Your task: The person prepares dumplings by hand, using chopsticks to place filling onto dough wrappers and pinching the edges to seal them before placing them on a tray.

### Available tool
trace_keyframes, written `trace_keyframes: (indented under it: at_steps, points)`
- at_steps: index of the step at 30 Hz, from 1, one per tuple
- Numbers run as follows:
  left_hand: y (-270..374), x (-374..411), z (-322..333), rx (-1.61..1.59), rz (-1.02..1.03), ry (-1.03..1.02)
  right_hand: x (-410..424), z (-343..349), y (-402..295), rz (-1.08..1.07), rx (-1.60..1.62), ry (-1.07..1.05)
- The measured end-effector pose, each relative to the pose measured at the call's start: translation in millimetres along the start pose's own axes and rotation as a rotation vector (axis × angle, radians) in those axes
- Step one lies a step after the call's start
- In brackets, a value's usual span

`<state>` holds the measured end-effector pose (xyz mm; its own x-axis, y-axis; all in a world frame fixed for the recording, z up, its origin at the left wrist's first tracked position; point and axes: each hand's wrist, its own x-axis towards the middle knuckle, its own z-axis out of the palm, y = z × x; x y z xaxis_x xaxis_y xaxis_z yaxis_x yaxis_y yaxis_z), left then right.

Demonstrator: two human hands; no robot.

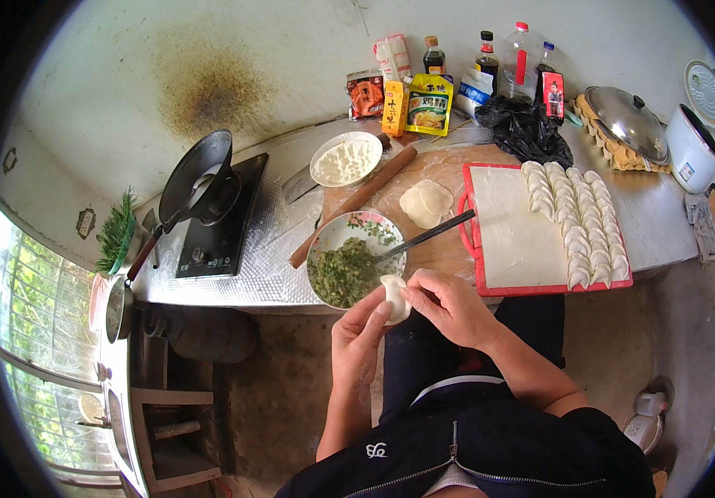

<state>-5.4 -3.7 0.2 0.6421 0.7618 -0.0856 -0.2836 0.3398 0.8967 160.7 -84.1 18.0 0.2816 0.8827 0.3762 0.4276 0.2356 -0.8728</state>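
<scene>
Between my left hand (360,327) and my right hand (451,305), the fingers of both pinch a folded dumpling (397,300) in front of the counter's edge. Just beyond it, a bowl (388,227) holds green chopped filling (345,264), with dark chopsticks (435,233) leaning over its rim. Round dough wrappers (426,204) lie stacked on the floured wooden board (451,167). To the right, a red-rimmed white cutting board (500,236) carries rows of folded dumplings (581,224).
A wooden rolling pin (370,193) lies beside a bowl of flour (346,159) and a cleaver (300,184). At left a wok (199,177) sits on an induction cooker (224,230). Seasoning packets (429,106), bottles (487,59) and a black plastic bag (522,127) stand behind.
</scene>
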Motion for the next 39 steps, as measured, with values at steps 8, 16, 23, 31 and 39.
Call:
trace_keyframes:
  at_steps: [8, 16, 23, 31, 39]
  points:
    - [-1.9, 0.5, -1.1, -0.077, -0.008, 0.017, -1.6, 0.1, -0.7, 0.148, 0.079, -0.118]
    - [0.5, -0.7, -0.7, -0.058, -0.049, 0.007, -1.8, 2.4, 2.8, 0.011, 0.027, -0.044]
    - [0.0, 0.3, 0.4, -0.093, -0.031, 0.039, -1.4, -3.4, -3.7, 0.186, 0.059, -0.134]
    - [1.8, 0.0, 0.5, -0.042, -0.029, 0.012, -3.2, 0.2, 3.9, 0.007, 0.037, -0.075]
    - [1.3, 0.6, 3.3, -0.054, 0.007, 0.019, -2.2, -6.0, -6.4, 0.231, 0.083, -0.143]
